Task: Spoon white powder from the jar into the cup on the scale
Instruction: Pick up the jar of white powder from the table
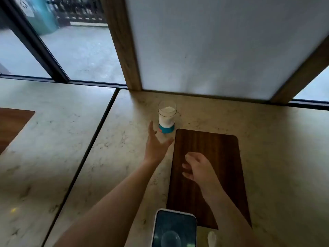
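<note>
A clear jar (pixel 167 116) of white powder stands upside down on its teal lid near the back of the stone counter. My left hand (pixel 155 144) reaches toward it with fingers spread, just short of the teal lid and holding nothing. My right hand (pixel 197 168) hovers over the dark wooden inlay (pixel 213 145), fingers loosely curled and empty. A white spoon (pixel 211 238) lies at the bottom edge, right of the phone. No cup or scale shows in the head view.
A phone (pixel 175 229) with a white case lies face up at the near edge. The counter (pixel 110 157) has a dark seam running diagonally on the left. A frosted panel (pixel 222 45) in a wooden frame rises behind the jar.
</note>
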